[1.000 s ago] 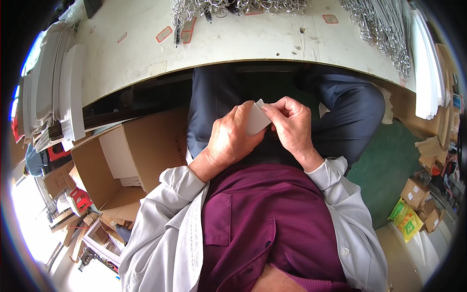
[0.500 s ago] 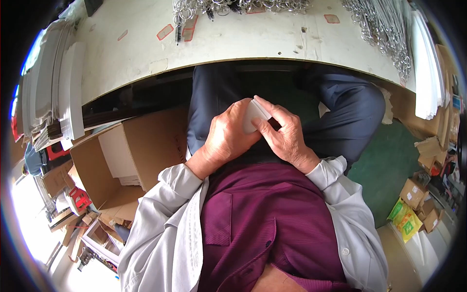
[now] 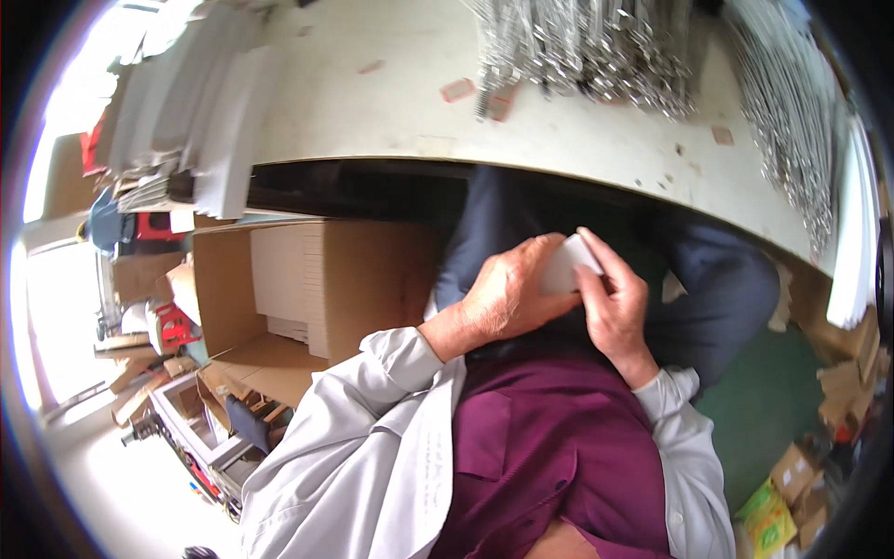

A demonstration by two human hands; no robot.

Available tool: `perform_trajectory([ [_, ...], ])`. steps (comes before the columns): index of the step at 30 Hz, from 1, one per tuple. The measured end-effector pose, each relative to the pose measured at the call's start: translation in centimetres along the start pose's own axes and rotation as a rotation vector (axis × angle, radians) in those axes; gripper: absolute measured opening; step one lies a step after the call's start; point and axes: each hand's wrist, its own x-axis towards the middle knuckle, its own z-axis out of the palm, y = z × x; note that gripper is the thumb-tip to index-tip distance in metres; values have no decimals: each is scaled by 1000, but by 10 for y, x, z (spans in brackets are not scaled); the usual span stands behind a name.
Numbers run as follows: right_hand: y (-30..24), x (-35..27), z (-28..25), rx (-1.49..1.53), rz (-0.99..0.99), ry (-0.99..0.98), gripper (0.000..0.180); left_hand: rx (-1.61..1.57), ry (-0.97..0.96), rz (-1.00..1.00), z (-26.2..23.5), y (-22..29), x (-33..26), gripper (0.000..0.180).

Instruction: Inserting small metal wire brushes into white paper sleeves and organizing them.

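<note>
Over my lap, just in front of the table's edge, both hands hold a small white box-like piece (image 3: pixel 561 269). My left hand (image 3: pixel 507 291) wraps round it from the left, closed, its palm side hidden. My right hand (image 3: pixel 616 303) grips the right side, with the thumb on the near face and the fingers at the far edge. Only the piece's upper part shows between the hands, so its full shape cannot be made out.
On the white table (image 3: pixel 372 121) lie a heap of metal wire hooks (image 3: pixel 587 56) and another bundle of wires (image 3: pixel 792 130). White flat strips (image 3: pixel 223 140) overhang its left end. Left of my legs stands an open cardboard box (image 3: pixel 372 279) containing stacked white pieces (image 3: pixel 282 279).
The view has swung to the left, so the table, the cardboard box and my hands sit farther right and lower in the picture. Both hands keep their hold on the white piece.
</note>
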Motion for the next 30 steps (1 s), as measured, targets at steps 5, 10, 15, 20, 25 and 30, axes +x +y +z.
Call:
perform_trajectory([
  [5,-19,28,-10,135,6,-39,37,-128,-240,-234,-61,-6,-13,42],
  [10,-37,69,-20,-381,-418,70,20,39,117,-176,-131,-12,-19,25],
  [15,-22,102,-37,-452,-397,214,12,688,442,-291,-232,-59,-6,29],
  [20,-11,111,-40,-479,-381,216,11,992,514,-387,-296,-111,32,21],
  [25,-6,111,-35,-554,-495,242,8,1307,491,-352,-357,-151,71,24],
  [30,-2,112,-34,-571,-511,239,8,1360,622,-160,-351,-160,56,44],
])
